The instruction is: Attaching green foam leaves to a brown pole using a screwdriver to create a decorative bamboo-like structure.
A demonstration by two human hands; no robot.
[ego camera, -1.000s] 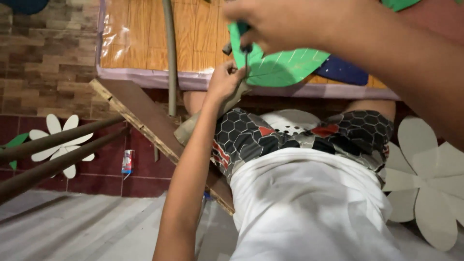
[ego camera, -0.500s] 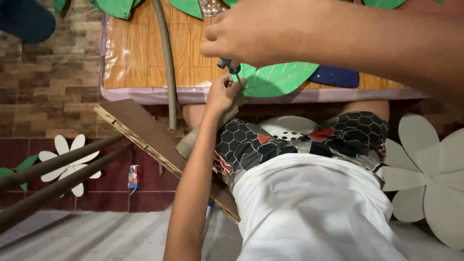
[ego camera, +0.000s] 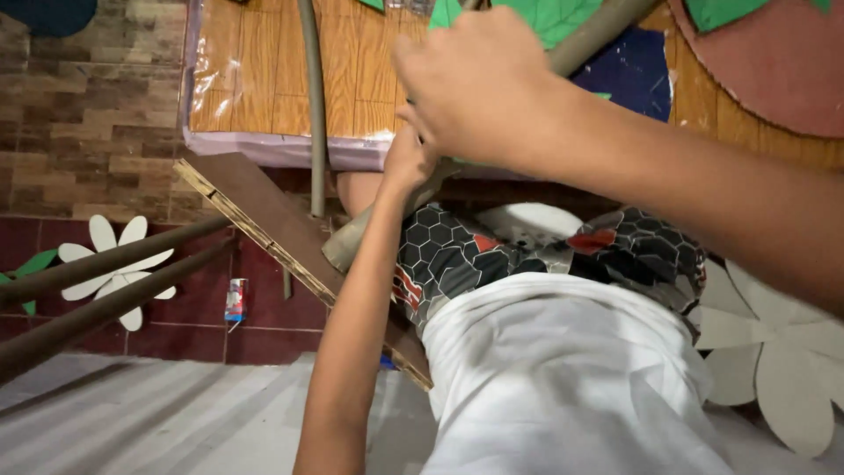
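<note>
1. Right hand (ego camera: 479,84): lower and nearer the centre than a second ago, now covering the left hand's (ego camera: 406,163) fingertips.
2. Green strip: held by the right hand a second ago, no longer visible.
3. Green paper leaf (ego camera: 549,18): shifted to the top edge, mostly hidden.
4. White paper flower (ego camera: 114,264): lower and farther left.

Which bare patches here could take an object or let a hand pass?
Free: the pale mat lower left, bordered by the two brown tubes and the left hand's forearm; also the wood-grain panel left of the grey tube. Crowded: around the right hand, green leaf and cardboard tube.
</note>
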